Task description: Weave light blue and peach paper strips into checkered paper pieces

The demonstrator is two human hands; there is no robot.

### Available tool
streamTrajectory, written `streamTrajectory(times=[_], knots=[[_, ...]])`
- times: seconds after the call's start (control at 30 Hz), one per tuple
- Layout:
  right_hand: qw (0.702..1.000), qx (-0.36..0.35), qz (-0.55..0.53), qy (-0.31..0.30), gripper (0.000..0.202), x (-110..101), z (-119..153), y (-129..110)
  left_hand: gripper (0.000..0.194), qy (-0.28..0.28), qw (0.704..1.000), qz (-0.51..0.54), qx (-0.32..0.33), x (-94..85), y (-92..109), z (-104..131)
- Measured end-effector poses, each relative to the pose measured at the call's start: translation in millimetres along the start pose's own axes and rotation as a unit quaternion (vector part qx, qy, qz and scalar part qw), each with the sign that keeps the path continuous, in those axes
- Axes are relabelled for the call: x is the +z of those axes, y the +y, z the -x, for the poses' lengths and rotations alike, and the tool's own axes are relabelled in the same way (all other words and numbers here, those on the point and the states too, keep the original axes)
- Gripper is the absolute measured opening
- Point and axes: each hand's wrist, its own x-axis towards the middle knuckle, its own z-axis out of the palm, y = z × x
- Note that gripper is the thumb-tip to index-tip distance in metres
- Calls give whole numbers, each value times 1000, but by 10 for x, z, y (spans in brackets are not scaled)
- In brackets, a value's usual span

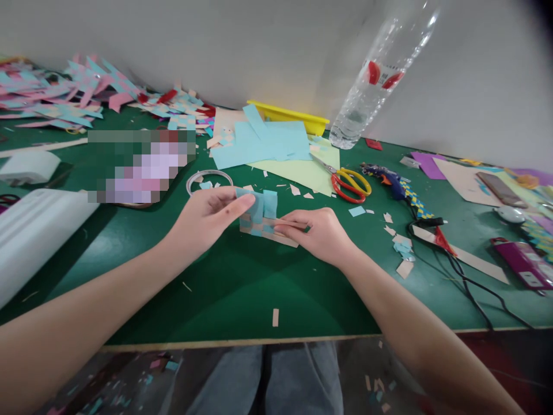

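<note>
Between my hands, a small weave of blue and pale pink paper strips point(257, 225) is held just above the green table. My left hand point(216, 210) pinches its upper left part, thumb in front, with blue strips standing up beside the thumb. On the right side, my right hand point(311, 230) has thumb and fingers closed on the pale strips of the same weave. One pale strip end sticks out below those fingers. Behind my left hand lies a ring-shaped roll of tape point(209, 173). Scissors point(349, 181) with red and yellow handles rest beyond my right hand.
Blue paper sheets point(276, 141) and a yellow tray point(289, 117) lie at the back. A clear bottle point(367, 86) stands by the wall. Paper strips point(56, 95) pile up at back left. A white box-like object point(43, 230) sits left. Black cords point(466, 279) and a purple pack point(525, 262) are right.
</note>
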Motion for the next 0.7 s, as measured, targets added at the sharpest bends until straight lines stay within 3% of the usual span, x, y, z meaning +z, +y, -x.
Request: streamTrajectory(times=[0.1, 0.27, 0.47, 0.6, 0.7], knots=[[1000, 4, -3, 3, 17, -18, -3, 15, 29, 12, 999, 34, -2, -14, -10, 2], [1000, 4, -11, -3, 17, -49, -8, 23, 17, -21, 999, 18, -18, -7, -13, -8], [1000, 3, -12, -28, 18, -85, -7, -31, 16, -22, 998, -50, -14, 17, -7, -15], [996, 5, -80, 44, 27, -47, -6, -107, 13, -17, 997, -71, 7, 61, 7, 15], [987, -12, -127, 103, 21, 10, 2, -173, 12, -17, 997, -70, 18, 106, 30, 46]])
